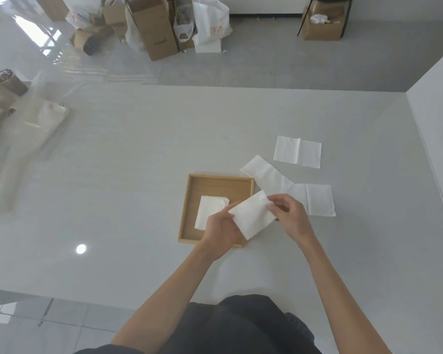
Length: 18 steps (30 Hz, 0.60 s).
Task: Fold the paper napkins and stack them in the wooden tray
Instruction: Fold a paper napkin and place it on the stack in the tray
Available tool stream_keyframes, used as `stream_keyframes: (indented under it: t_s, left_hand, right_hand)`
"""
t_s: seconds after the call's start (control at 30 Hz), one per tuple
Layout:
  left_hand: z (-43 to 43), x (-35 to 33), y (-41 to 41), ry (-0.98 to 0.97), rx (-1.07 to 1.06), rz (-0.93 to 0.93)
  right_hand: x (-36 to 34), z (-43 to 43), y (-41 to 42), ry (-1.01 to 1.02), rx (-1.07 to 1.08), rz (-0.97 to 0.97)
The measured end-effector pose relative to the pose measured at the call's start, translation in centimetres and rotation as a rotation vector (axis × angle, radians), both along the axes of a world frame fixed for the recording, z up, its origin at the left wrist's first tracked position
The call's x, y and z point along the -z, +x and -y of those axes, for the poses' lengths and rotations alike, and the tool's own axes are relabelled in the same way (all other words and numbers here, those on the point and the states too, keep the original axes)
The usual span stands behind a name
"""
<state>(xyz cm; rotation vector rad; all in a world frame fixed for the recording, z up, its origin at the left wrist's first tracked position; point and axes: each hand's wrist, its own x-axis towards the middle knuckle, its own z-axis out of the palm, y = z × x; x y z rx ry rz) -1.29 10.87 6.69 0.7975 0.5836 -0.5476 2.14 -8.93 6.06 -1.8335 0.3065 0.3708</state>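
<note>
white counter [138,162] carries tray [221,178] with folded stack [210,210]. left hand [221,229] and right hand [290,215] each grip a napkin [252,217] over the tray.

Looks like a storage or back room, not a lived-in home: bare white counter [113,162], glossy grey tile floor [266,65], opened cardboard boxes [154,29] and plastic bags [210,19] piled against the wall.
</note>
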Motion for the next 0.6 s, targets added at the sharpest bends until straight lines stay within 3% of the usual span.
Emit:
stream_keyframes:
  t_s: [0.07,0.27,0.37,0.47,0.6]
  left_hand:
    - [-1.9,0.1,0.0,0.007,0.008,-0.009]
    - [-6.1,-0.8,1.0,0.371,0.371,0.139]
    - [-7.4,-0.9,1.8,0.423,0.367,0.183]
    - [-8.7,-0.1,2.5,0.396,0.304,0.170]
    - [-10.2,2.1,2.9,0.420,0.271,0.125]
  right_hand:
    - [-1.5,-0.5,1.5,-0.091,-0.150,0.048]
    - [-3.6,-4.1,5.1,-0.194,-0.608,-0.084]
    - [-2.8,-5.8,5.5,-0.074,-0.500,-0.113]
    - [-0.7,-6.9,4.7,0.304,-0.220,-0.349]
    - [3.5,-8.7,2.1,0.421,-0.108,-0.474]
